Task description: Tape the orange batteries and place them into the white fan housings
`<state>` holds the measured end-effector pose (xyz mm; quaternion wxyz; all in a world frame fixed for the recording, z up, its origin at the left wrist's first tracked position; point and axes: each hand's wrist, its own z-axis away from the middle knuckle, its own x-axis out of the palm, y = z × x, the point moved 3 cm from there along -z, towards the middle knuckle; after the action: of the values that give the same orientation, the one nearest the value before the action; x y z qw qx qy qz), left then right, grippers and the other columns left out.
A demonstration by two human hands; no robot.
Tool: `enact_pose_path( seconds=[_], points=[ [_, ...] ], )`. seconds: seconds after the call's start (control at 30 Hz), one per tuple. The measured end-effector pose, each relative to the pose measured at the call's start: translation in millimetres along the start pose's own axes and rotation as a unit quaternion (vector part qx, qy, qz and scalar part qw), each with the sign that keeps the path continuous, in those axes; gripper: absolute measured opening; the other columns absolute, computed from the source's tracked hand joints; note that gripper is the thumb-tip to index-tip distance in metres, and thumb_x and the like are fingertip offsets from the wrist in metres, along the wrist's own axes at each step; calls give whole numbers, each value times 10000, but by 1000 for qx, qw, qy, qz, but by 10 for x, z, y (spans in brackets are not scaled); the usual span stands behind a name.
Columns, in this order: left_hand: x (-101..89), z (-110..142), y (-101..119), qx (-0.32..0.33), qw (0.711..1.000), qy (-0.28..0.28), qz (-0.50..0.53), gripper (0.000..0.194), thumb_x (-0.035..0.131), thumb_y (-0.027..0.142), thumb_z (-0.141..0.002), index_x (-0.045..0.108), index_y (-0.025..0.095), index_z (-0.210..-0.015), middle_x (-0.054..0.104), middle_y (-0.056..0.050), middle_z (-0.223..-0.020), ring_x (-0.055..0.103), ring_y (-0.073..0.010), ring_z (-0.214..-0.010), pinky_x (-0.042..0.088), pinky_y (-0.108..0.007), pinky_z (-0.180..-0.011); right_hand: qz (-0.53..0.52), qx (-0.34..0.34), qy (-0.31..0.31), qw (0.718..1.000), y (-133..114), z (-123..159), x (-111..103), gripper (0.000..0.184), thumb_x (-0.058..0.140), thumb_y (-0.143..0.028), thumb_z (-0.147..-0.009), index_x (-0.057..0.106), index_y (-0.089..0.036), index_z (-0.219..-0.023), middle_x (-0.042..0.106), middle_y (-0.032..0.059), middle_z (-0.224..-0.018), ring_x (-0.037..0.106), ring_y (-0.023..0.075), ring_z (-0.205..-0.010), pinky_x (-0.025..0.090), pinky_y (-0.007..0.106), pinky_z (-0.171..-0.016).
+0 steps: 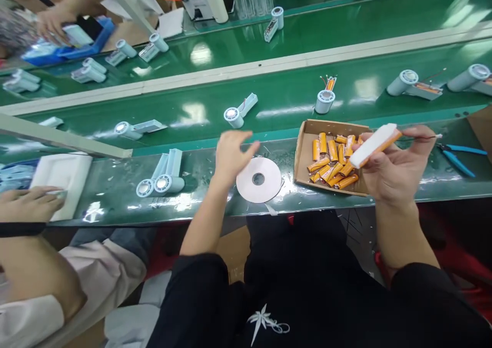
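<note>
In my right hand [397,168] is an orange battery pack [386,142] with a strip of white foam tape [372,145] along its top side and a thin wire at its end. The hand is raised over the right side of a cardboard tray [302,153], which holds several orange-wrapped batteries [332,150]. My left hand [232,156] hovers with thumb and fingers apart, nothing between them. Just right of it lies a white roll of tape [249,184], flat on the bench, a loose end hanging at the front edge.
Blue pliers [457,158] lie at the right. Two light-blue fan housings [161,183] stand left of me; more housings [233,116] sit on the green conveyor [280,102] behind. At left, a co-worker's hand [28,204] rests by a white foam tray [79,176]. Another person's hand [54,25] works across the line.
</note>
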<state>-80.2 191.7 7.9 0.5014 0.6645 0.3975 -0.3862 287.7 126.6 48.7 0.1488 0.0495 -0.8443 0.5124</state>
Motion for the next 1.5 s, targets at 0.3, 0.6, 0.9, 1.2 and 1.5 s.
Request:
enact_pose_path(
  seconds=[0.3, 0.6, 0.9, 1.2, 1.5],
  points=[
    [201, -1206, -247, -10, 968, -124, -217, 447, 462, 218, -1056, 741, 94, -1383, 674, -275, -1458, 576, -456, -1387, 523, -587, -1096, 27, -31, -75, 996, -154, -314, 202, 514, 1059, -350, -713, 617, -376, -975, 677, -85, -824, 868, 282, -812, 766, 423, -651],
    [106, -1448, -572, 38, 983, -174, -41, 304, 618, 363, -991, 840, 264, -1174, 826, -70, -1301, 723, -298, -1198, 533, -402, -1052, 149, 49, -308, 938, 649, -1234, 1040, 582, 963, -476, -793, 681, -286, -1265, 808, -5, -1020, 830, 218, -950, 713, 393, -897],
    [193, -1480, -463, -15, 994, -110, -4, 260, 590, 363, -1073, 767, 269, -1239, 829, -83, -1264, 730, -310, -1226, 487, -363, -1012, 458, 14, -449, 767, 1761, -1569, 1836, 446, 791, -219, -872, 689, -224, -1306, 845, 39, -1021, 785, 257, -973, 554, 346, -903],
    [304, -1527, -244, -32, 996, -85, -3, 290, 524, 319, -1111, 718, 230, -1307, 809, -134, -1308, 726, -357, -1281, 490, -428, -1061, 636, -6, -493, 594, 1807, -1545, 1814, 498, 741, -397, -1007, 713, -299, -1494, 839, 107, -1290, 776, 328, -1126, 539, 356, -898],
    [210, -1310, -47, -46, 998, -49, 5, 396, 479, 268, -1103, 654, 175, -1447, 769, -195, -1381, 695, -341, -1336, 507, -461, -1139, 577, -15, -565, 590, 1490, -1516, 1808, 690, 741, -352, -1007, 588, -220, -1667, 689, 156, -1603, 691, 377, -1424, 542, 502, -1179]
  ],
)
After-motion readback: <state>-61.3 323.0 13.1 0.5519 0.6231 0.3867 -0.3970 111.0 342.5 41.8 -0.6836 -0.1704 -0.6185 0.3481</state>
